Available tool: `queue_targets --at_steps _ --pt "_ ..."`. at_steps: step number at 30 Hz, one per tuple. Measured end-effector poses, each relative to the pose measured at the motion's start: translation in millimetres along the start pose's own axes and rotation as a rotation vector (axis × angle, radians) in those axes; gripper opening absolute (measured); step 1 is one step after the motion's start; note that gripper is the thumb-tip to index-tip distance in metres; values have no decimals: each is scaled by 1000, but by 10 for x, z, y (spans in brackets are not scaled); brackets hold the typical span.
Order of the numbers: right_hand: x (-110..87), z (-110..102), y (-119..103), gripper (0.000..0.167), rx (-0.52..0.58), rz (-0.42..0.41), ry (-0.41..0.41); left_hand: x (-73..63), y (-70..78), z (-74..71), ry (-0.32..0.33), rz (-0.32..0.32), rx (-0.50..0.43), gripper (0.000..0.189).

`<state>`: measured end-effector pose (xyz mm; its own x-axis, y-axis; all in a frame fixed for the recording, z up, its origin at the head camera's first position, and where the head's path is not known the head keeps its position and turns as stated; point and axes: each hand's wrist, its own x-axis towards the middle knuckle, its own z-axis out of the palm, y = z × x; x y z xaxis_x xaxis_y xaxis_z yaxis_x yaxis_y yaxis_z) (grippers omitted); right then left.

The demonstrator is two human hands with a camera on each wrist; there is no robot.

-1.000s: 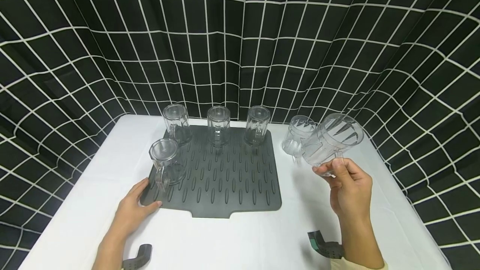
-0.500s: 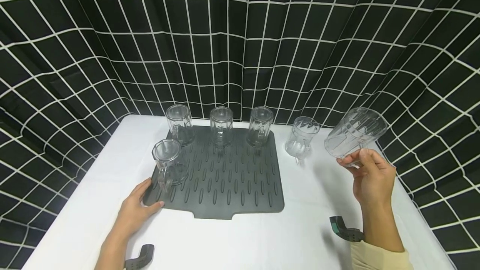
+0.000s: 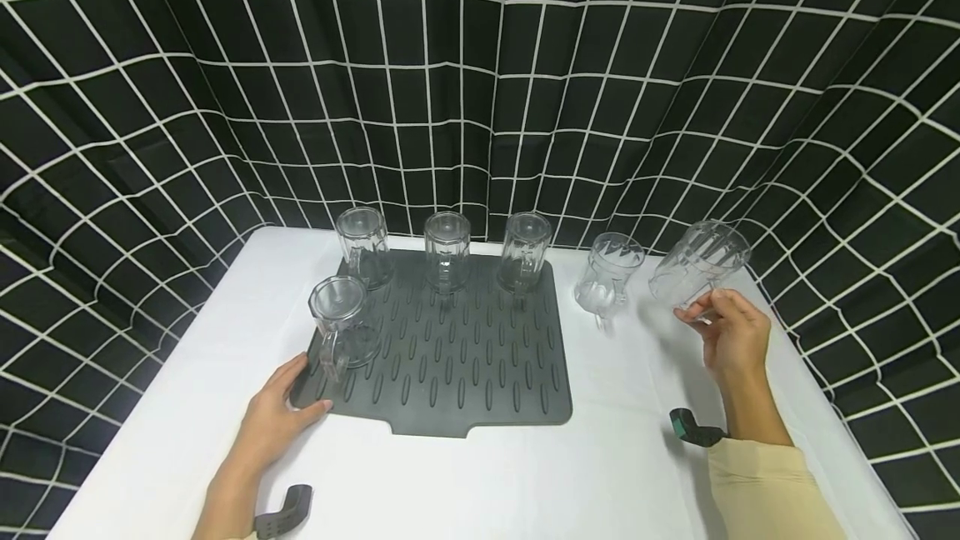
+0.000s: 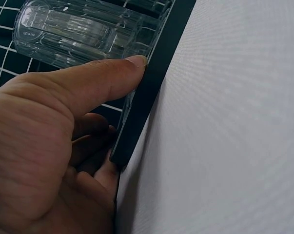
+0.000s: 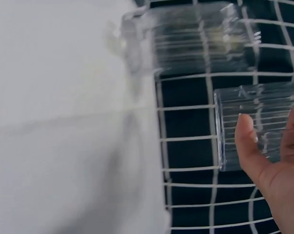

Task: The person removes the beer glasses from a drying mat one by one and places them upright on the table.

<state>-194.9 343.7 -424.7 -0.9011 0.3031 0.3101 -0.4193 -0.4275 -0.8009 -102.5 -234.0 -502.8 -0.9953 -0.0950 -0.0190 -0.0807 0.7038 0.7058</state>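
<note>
Out to the right in the head view, my right hand [image 3: 737, 342] holds a clear glass mug [image 3: 697, 263] by its handle, thumb on top. The mug tilts with its mouth up and to the right, above the white tabletop. Left of it stands a second clear mug [image 3: 606, 280], mouth up on the table. My left hand [image 3: 272, 422] rests at the front left corner of a dark grey drying mat [image 3: 465, 373]. In the left wrist view its thumb [image 4: 112, 78] touches the mat's edge [image 4: 154, 83], with the other fingers past the corner.
Three upside-down mugs line the mat's back edge: left [image 3: 363, 247], middle [image 3: 447, 250] and right [image 3: 525, 252]. Another inverted mug [image 3: 345, 323] stands at the mat's left side, near my left hand. A black curtain with white grid lines [image 3: 480, 98] closes off the back and sides.
My right hand has carried the mug rightward, away from the standing mug, then slightly back left and lower. The left hand has stayed at the mat's corner.
</note>
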Motion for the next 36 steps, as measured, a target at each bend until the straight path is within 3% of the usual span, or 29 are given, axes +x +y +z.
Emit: queue_targets --at_steps 16,26,36 --pt "181 -345 322 40 -13 198 8 -2 33 -2 -6 -12 12 86" --pt "181 -444 459 41 -69 253 16 -4 21 4 -4 -7 12 86" --pt "197 -410 473 38 -99 262 -8 -2 23 -1 2 -1 7 86"
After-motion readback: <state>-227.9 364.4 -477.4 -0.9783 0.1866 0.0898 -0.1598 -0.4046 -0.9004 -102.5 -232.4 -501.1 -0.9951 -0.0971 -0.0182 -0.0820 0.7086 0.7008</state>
